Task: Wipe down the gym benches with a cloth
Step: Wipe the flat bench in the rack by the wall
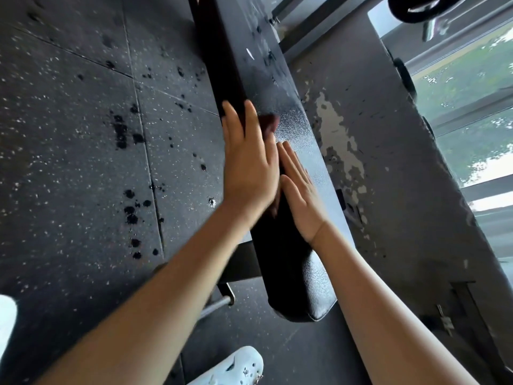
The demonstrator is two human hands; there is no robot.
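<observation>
While under left hand (249, 165), dark cloth (271, 124)

The black padded bench (294, 129) runs long and narrow away from its rounded near end. Its pebbled vinyl top is damp and glossy, with droplets farther up. A dark reddish cloth (270, 124) lies over its left edge, mostly hidden beneath the left hand (249, 165).

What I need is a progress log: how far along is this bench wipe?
Done, seemingly: the near end of the bench looks clean. In hand: the left hand presses a dark cloth flat on it mid-length, the right hand flat beside it. Left: the far stretch, speckled with dark spots.
</observation>
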